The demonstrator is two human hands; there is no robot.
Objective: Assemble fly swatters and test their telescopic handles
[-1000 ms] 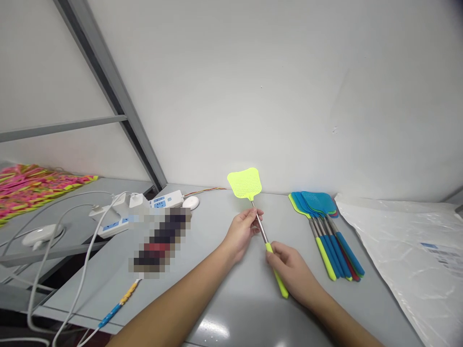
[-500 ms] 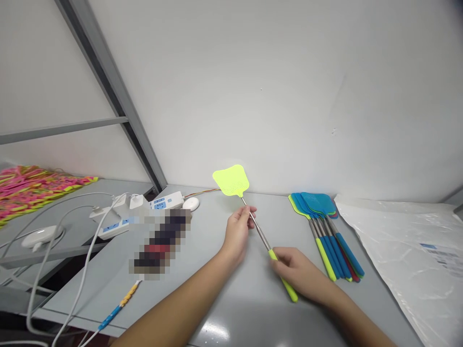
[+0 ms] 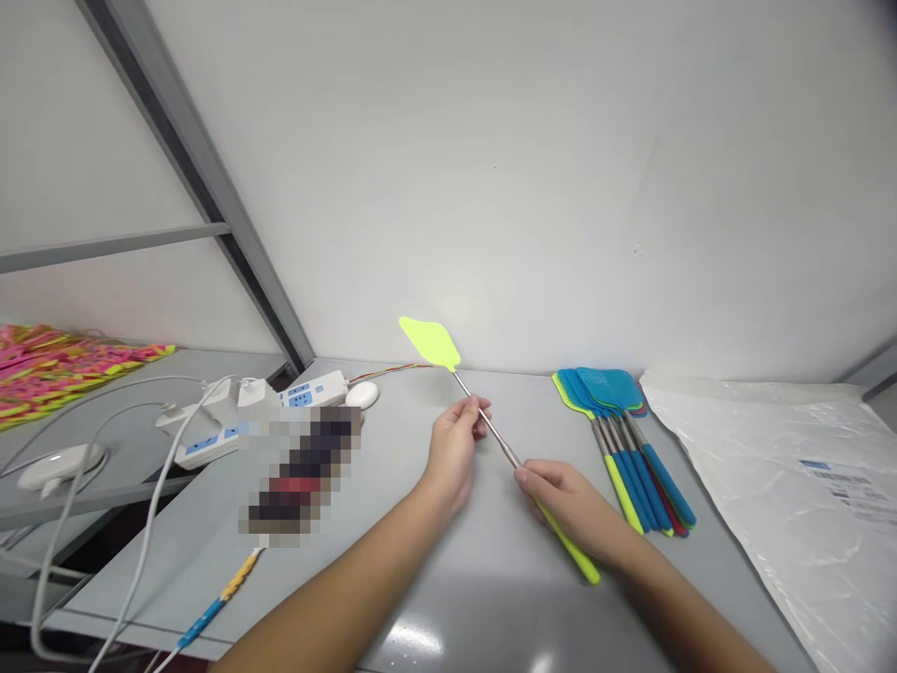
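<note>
yellow-green fly swatter (image 3: pixel 491 435) held slantwise above the grey table (image 3: pixel 448 598), between both hands. left hand (image 3: pixel 454 449) closed lightly, fingertips pinching the bare metal rod a little below the head. right hand (image 3: pixel 567 505) wrapped shut around the yellow-green grip, with the grip's end poking out past the palm toward the table's near edge. mesh head (image 3: pixel 429 341) raised off the surface, tilted almost edge-on, up near the far edge against the white wall (image 3: pixel 533 168). rod stretched out long between the two hands, hands apart along it.

just right of the right hand, lying flat: a stack of fly swatters (image 3: pixel 623 439), mostly blue with one yellow-green, heads toward the wall. beyond them, at the table's right side, a crinkled clear plastic bag (image 3: pixel 791 477). to the left, near the far left corner, white power strips (image 3: pixel 266 411) with cables trailing off the near left edge.
</note>
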